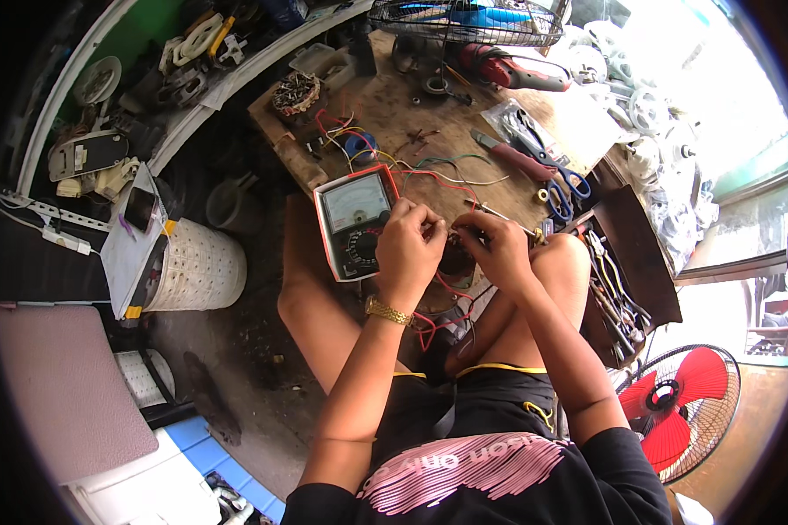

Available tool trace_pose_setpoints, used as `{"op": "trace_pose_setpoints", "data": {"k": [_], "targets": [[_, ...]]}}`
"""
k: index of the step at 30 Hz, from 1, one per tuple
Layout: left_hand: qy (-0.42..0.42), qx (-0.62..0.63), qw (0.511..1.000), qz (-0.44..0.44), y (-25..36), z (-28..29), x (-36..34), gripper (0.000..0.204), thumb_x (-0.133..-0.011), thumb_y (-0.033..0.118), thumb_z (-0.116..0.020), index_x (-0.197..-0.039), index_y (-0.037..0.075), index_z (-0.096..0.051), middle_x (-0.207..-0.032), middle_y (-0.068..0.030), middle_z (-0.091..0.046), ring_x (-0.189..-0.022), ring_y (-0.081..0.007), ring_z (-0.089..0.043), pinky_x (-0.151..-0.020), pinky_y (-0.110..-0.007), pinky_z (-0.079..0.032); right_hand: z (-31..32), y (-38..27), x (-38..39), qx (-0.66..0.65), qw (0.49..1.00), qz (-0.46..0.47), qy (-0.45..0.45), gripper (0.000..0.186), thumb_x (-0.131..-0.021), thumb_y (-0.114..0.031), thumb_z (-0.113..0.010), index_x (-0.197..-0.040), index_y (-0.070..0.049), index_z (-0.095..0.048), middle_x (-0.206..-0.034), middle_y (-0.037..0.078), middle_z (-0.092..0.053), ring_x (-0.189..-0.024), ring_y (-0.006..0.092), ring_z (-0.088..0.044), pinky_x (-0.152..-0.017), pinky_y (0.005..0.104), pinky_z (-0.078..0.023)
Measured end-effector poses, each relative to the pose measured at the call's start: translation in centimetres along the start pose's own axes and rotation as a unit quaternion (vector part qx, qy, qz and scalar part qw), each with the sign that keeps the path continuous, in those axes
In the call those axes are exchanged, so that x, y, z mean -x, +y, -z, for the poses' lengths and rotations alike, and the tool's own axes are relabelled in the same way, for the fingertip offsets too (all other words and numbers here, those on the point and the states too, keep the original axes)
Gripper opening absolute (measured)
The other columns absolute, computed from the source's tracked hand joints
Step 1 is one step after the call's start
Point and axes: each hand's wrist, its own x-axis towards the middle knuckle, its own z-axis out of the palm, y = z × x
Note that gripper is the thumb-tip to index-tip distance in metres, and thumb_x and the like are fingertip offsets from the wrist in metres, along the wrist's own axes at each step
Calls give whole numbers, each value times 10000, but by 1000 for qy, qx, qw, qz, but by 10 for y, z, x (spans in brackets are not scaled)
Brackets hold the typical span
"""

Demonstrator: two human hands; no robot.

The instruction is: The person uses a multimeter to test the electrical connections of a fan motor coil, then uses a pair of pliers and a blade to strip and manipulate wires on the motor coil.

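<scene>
My left hand (pixel 411 248), with a gold watch (pixel 389 311) on its wrist, is closed in a pinch over my lap. Close beside it, my right hand (pixel 503 250) also pinches, fingertips nearly meeting the left's. What lies between the fingers is too small to make out. Below them sits a dark rounded part (pixel 456 265), partly covered by my right hand. An analog multimeter (pixel 348 219) with a red-orange rim leans by my left hand. Red wires (pixel 427 332) hang below the hands, and a screwdriver (pixel 502 214) lies just past my right fingers.
The wooden bench (pixel 394 96) ahead bears loose wires, scissors (pixel 569 188), a utility knife (pixel 490 144) and a red power tool (pixel 517 70). A toolbox (pixel 643 254) of pliers stands at right, near a red-bladed fan (pixel 674 398). A white basket (pixel 200 265) is at left.
</scene>
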Motion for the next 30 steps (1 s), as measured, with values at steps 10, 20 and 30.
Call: {"op": "trace_pose_setpoints", "data": {"k": [10,20,30], "targets": [[-5,0,1000,6,1,0,0,127,-861,103,-746,-844,10,-660,-865,-101,-614,-733,-252,-661,-672,-385,-531,-1,-1,0,0,1000,-12,2,134,-906,-145,-698,-1031,-118,-739,-912,126,-746,-782,298,-717,-697,384,-553],[4,2,1000,-13,-1,0,1,127,-881,130,-730,-838,35,-658,-913,-105,-616,-714,-303,-688,-627,-417,-541,6,0,4,-1,999,-39,-11,256,-872,-186,-735,-1125,-157,-717,-742,79,-680,-680,263,-673,-648,386,-527],[-1,10,1000,-12,-1,-1,0,133,-875,125,-741,-839,26,-659,-928,-107,-620,-720,-299,-692,-628,-412,-547,2,-1,2,15,1000,-9,-7,164,-885,-189,-715,-1045,-157,-734,-798,100,-715,-725,288,-703,-663,397,-540]]}}
